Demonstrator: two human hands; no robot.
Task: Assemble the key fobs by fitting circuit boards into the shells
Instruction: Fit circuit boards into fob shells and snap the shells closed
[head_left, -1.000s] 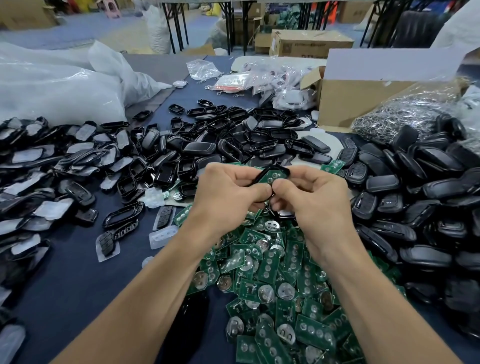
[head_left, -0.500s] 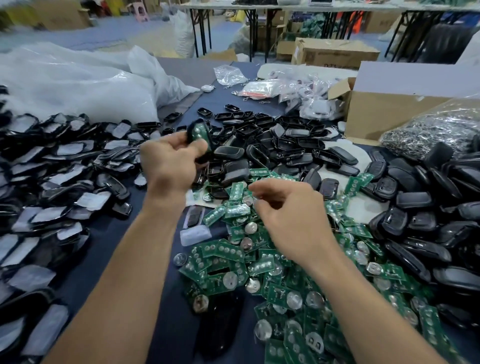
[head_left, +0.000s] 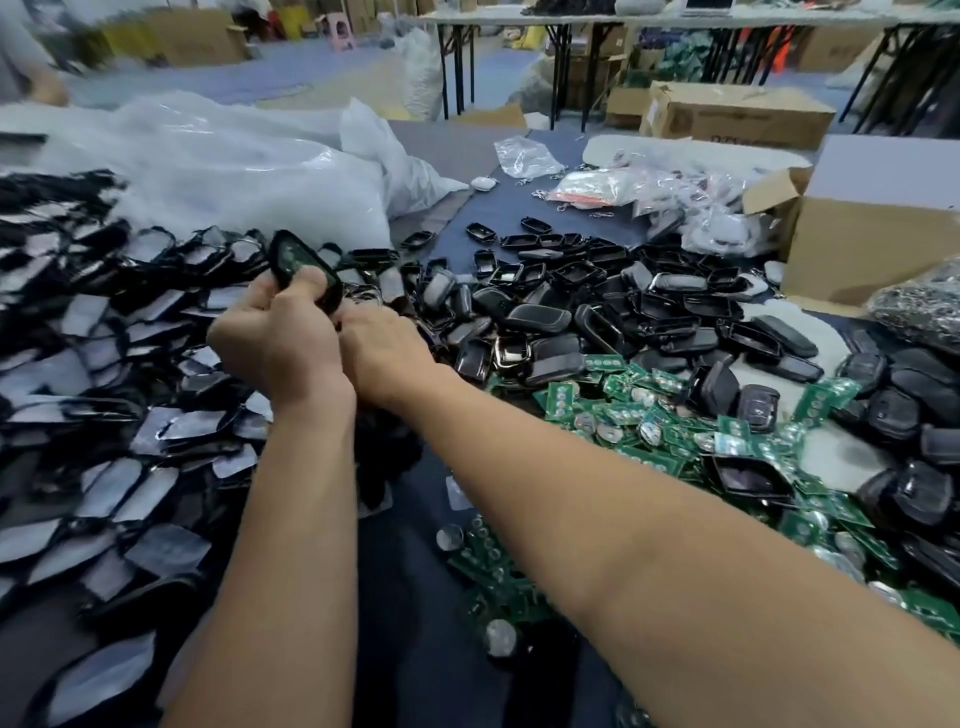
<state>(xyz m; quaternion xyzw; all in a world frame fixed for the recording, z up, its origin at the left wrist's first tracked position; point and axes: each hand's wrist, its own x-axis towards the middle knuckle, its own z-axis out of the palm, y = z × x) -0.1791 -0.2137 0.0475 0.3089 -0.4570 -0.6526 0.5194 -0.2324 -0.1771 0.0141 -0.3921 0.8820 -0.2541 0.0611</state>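
Shell piles (head_left: 104, 364) crowd the worktop's (head_left: 498, 218) left edge, boards (head_left: 649, 415) right; left hand (head_left: 280, 343) pinches a shell (head_left: 298, 265) aloft, right hand (head_left: 387, 353) alongside, grip hidden

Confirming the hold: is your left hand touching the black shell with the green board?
Touching. The head view shows the left hand with thumb and fingers pinched around the lower end of the shell.

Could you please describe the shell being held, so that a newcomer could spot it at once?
Find the big white plastic bags at far left. Just in front of them, the left hand holds up a black shell. It alone is held in the air and shows a green board inside.
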